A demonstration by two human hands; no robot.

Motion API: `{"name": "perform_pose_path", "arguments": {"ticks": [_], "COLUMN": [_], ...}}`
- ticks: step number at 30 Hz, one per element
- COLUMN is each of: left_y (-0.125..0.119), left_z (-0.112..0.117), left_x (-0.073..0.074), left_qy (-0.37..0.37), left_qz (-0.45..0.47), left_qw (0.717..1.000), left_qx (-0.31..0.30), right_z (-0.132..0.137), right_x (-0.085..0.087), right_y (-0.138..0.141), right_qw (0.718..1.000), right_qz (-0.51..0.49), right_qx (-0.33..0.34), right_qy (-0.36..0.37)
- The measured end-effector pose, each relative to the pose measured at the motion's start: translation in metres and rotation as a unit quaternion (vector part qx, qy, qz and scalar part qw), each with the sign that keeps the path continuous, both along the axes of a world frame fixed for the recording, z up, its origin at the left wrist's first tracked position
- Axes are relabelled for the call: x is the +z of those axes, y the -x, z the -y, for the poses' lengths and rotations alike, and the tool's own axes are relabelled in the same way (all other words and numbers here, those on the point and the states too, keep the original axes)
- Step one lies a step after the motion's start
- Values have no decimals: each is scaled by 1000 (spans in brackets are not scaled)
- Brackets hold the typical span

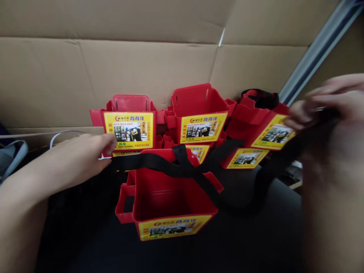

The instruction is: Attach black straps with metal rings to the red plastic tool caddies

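A red plastic tool box (170, 193) with a yellow label stands in front of me on the dark surface. Through its back wall runs a black strap (159, 163), which stretches out to both sides. At the left, my left hand (98, 151) is closed on one end of the strap, its fingers pinched together. My right hand (321, 100), raised at the right and blurred, is closed round another part of the strap. Between box and right hand the strap hangs in a loose loop.
Behind it stand stacked red tool boxes: a left stack (129, 131), a middle stack (203, 127) and a right stack (264, 125). A cardboard wall (142, 68) rises behind them. A metal post (309, 53) slants at the right. A grey strap loop (17, 155) lies at far left.
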State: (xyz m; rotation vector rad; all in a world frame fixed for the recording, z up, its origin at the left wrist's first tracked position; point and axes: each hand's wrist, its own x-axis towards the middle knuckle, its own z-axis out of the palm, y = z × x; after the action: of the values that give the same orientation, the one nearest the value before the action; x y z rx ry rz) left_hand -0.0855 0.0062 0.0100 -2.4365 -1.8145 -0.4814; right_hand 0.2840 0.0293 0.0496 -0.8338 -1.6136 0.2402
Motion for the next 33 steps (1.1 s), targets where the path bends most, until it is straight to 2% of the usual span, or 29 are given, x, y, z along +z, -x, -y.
{"name": "perform_pose_path", "arguments": {"ticks": [1,2,4,6,9,11,12,13,14,16,17,19,22,25,26,28,31,32,33], "left_y": [-9,-20,-46,-68,-80,-67,-55,-39,-22,12,25,35,14,-26,-37,-50,-52,-51,-50], "left_z": [1,1,3,4,5,6,7,7,8,11,12,14,11,-1,-6,-16,-25,-26,-26], "left_x": [1,1,-3,-10,-12,-6,-2,2,5,8,9,9,6,-1,-5,-11,-17,-18,-19], "left_qy": [-20,-50,-81,-63,53,186,248,289,296,215,168,114,47,-17,-11,-8,-22,-31,-39], "left_qz": [-21,-6,51,50,21,16,15,14,14,22,23,7,19,61,55,35,25,26,25], "left_qw": [1000,999,994,985,955,913,892,882,891,948,966,978,984,994,993,993,993,993,993], "left_qx": [2,-1,-58,-150,-292,-362,-378,-371,-343,-234,-195,-176,-172,-94,-100,-110,-116,-113,-111], "right_z": [2,4,9,13,14,12,11,11,11,13,15,18,21,18,16,13,8,7,6], "right_x": [-3,-7,-18,-31,-45,-50,-52,-53,-53,-53,-52,-51,-51,-53,-53,-49,-34,-27,-20], "right_y": [7,16,41,64,82,84,84,84,84,89,93,107,134,153,155,146,104,87,69], "right_qw": [998,999,987,953,926,918,914,909,904,890,882,860,828,809,806,805,787,778,779], "right_qz": [-47,-22,135,273,352,380,393,407,422,452,469,508,556,580,585,593,582,567,548], "right_qx": [10,29,68,99,109,89,77,63,47,14,-2,-36,-74,-92,-85,-21,200,261,284], "right_qy": [-37,-12,61,84,78,73,67,62,56,51,50,43,16,4,7,17,47,74,109]}}
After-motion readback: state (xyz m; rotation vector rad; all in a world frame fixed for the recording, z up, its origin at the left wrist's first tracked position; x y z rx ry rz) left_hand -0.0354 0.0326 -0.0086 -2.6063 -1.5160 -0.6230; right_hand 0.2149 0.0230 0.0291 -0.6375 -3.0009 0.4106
